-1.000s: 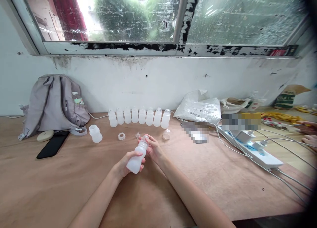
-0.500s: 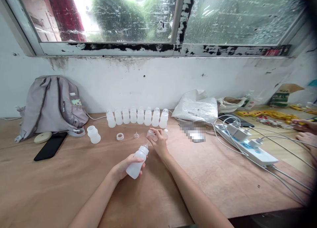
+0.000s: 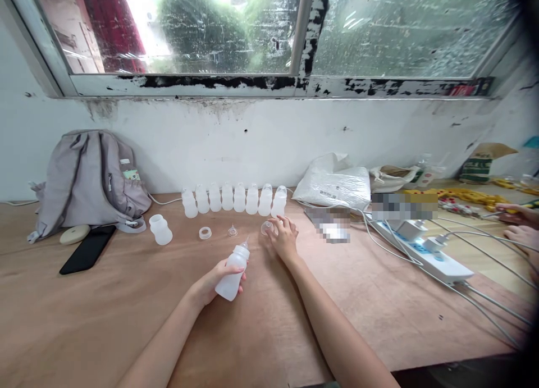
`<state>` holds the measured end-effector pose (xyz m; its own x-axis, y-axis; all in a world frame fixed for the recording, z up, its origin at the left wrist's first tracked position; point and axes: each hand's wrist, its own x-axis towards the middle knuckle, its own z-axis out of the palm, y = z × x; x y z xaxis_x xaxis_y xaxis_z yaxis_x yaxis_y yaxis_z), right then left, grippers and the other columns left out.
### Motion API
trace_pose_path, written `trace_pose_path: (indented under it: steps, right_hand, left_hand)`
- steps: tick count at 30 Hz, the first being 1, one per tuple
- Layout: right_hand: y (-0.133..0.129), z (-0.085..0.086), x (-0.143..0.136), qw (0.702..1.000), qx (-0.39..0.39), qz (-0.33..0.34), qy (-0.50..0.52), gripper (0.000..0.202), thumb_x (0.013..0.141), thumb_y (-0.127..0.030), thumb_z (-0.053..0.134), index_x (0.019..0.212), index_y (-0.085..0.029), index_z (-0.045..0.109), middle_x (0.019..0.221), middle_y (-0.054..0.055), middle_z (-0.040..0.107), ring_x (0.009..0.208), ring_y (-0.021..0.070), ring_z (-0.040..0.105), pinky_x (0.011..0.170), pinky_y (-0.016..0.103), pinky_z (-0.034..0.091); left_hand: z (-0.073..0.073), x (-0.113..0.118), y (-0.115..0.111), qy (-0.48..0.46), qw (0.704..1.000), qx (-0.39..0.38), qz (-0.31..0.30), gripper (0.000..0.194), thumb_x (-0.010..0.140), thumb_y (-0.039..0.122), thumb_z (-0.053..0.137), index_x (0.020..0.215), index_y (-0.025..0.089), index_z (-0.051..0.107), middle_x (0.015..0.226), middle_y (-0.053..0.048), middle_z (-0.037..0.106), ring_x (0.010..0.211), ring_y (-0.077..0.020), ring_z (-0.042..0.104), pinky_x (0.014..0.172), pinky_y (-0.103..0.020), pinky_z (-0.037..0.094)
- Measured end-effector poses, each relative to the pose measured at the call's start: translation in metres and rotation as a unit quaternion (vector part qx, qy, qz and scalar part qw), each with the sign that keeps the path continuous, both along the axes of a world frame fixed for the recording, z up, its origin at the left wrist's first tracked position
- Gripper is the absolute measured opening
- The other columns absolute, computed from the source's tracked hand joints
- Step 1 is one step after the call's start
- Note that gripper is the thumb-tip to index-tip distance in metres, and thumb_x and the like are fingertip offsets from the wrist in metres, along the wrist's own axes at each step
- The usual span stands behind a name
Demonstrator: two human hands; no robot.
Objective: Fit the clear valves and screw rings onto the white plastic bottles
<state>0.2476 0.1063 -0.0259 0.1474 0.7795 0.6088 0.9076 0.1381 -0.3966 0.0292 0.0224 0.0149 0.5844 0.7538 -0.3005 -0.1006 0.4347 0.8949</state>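
Wrapped in my left hand (image 3: pixel 229 273) is a frosted white bottle (image 3: pixel 232 281), tilted up to the right, with a collar and a clear nipple on top. My right hand (image 3: pixel 284 236) is low over the table, fingers bent and apart, beside a clear dome cap (image 3: pixel 266 228); its fingertips are near the cap's right edge, and what is under the palm is hidden. To the left lie a loose nipple (image 3: pixel 232 231), a white ring (image 3: pixel 205 233) and an uncapped bottle body (image 3: pixel 160 229). Several capped bottles (image 3: pixel 227 197) stand in a row behind.
A grey backpack (image 3: pixel 88 180), black phone (image 3: pixel 87 250) and round cream object (image 3: pixel 74 234) are at left. At right are a white plastic bag (image 3: pixel 337 180), a power strip (image 3: pixel 438 259) with cables, yellow items (image 3: pixel 467 196) and another person's hands (image 3: pixel 522 225).
My right hand has moved right, off the clear dome cap and over where another cap was visible. The bottle in my left hand has shifted slightly left.
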Motion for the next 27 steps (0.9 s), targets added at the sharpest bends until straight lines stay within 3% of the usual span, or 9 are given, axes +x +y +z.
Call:
trace_pose_path:
  steps: [5, 10, 13, 15, 17, 20, 22, 24, 27]
  right_hand:
    - [0.004, -0.005, 0.001, 0.999, -0.03, -0.027, 0.002, 0.029, 0.073, -0.036, 0.053, 0.1, -0.025, 0.057, 0.116, 0.01, 0.045, 0.112, 0.0281, 0.032, 0.09, 0.046, 0.02]
    - [0.007, -0.004, 0.005, 0.999, -0.032, -0.04, 0.002, 0.026, 0.072, -0.033, 0.054, 0.097, -0.026, 0.059, 0.122, 0.011, 0.04, 0.118, 0.0295, 0.025, 0.093, 0.052, 0.013]
    - [0.003, 0.003, 0.004, 0.998, -0.013, -0.017, 0.051, 0.031, 0.071, -0.029, 0.055, 0.102, -0.024, 0.057, 0.125, 0.011, 0.038, 0.121, 0.0299, 0.022, 0.095, 0.053, 0.008]
    - [-0.004, 0.011, -0.004, 0.991, 0.012, 0.042, 0.123, 0.034, 0.072, -0.029, 0.054, 0.106, -0.023, 0.055, 0.124, 0.011, 0.041, 0.12, 0.028, 0.026, 0.097, 0.05, 0.012]
    - [-0.015, 0.021, -0.02, 0.96, 0.004, 0.147, 0.238, 0.033, 0.075, -0.033, 0.051, 0.106, -0.022, 0.054, 0.116, 0.009, 0.049, 0.113, 0.0239, 0.038, 0.096, 0.043, 0.024]
    - [-0.034, 0.034, -0.052, 0.852, -0.095, 0.305, 0.415, 0.031, 0.078, -0.039, 0.049, 0.104, -0.025, 0.055, 0.107, 0.005, 0.057, 0.102, 0.0202, 0.049, 0.087, 0.035, 0.037]
    - [-0.045, 0.04, -0.071, 0.796, -0.143, 0.353, 0.47, 0.034, 0.075, -0.04, 0.052, 0.106, -0.025, 0.054, 0.106, 0.005, 0.058, 0.1, 0.0196, 0.051, 0.082, 0.032, 0.041]
    - [-0.053, 0.044, -0.082, 0.775, -0.167, 0.349, 0.499, 0.037, 0.072, -0.041, 0.056, 0.105, -0.024, 0.054, 0.102, 0.005, 0.06, 0.096, 0.0194, 0.053, 0.078, 0.03, 0.042]
    - [-0.057, 0.044, -0.088, 0.777, -0.187, 0.335, 0.5, 0.036, 0.069, -0.042, 0.061, 0.099, -0.023, 0.058, 0.093, 0.004, 0.063, 0.088, 0.0196, 0.056, 0.074, 0.03, 0.043]
  left_hand:
    - [-0.002, 0.0, 0.0, 0.003, 1.0, 0.001, 0.002, 0.036, 0.066, 0.034, 0.06, 0.095, 0.015, 0.049, 0.071, -0.002, 0.056, 0.049, -0.0101, 0.055, 0.047, -0.022, 0.04]
    - [0.002, -0.002, 0.0, -0.022, 1.0, -0.018, 0.008, 0.036, 0.069, 0.033, 0.058, 0.099, 0.015, 0.049, 0.073, -0.001, 0.055, 0.051, -0.0097, 0.055, 0.051, -0.022, 0.042]
    - [0.002, 0.0, 0.0, -0.025, 0.999, -0.012, 0.046, 0.038, 0.069, 0.034, 0.058, 0.1, 0.016, 0.048, 0.072, -0.001, 0.055, 0.051, -0.0095, 0.054, 0.049, -0.022, 0.042]
    - [0.002, 0.003, 0.0, -0.024, 0.995, 0.015, 0.094, 0.04, 0.068, 0.035, 0.06, 0.1, 0.015, 0.047, 0.073, -0.001, 0.055, 0.051, -0.0095, 0.054, 0.048, -0.021, 0.041]
    - [0.001, 0.007, 0.0, -0.011, 0.988, 0.053, 0.146, 0.041, 0.066, 0.037, 0.062, 0.098, 0.015, 0.047, 0.072, 0.0, 0.054, 0.051, -0.0098, 0.054, 0.047, -0.021, 0.041]
    - [0.0, 0.014, 0.0, 0.036, 0.976, 0.109, 0.183, 0.043, 0.061, 0.036, 0.066, 0.094, 0.016, 0.047, 0.068, 0.002, 0.053, 0.048, -0.0099, 0.052, 0.046, -0.022, 0.041]
    - [-0.003, 0.017, 0.0, 0.067, 0.97, 0.147, 0.182, 0.04, 0.059, 0.034, 0.067, 0.089, 0.016, 0.047, 0.065, 0.002, 0.052, 0.047, -0.01, 0.05, 0.046, -0.023, 0.041]
    - [-0.007, 0.02, 0.0, 0.087, 0.959, 0.197, 0.183, 0.036, 0.059, 0.031, 0.068, 0.085, 0.016, 0.048, 0.065, 0.002, 0.053, 0.05, -0.0109, 0.051, 0.049, -0.023, 0.041]
    - [-0.015, 0.023, 0.001, 0.118, 0.938, 0.261, 0.193, 0.035, 0.059, 0.028, 0.067, 0.087, 0.017, 0.049, 0.07, 0.0, 0.056, 0.058, -0.0127, 0.052, 0.054, -0.023, 0.041]
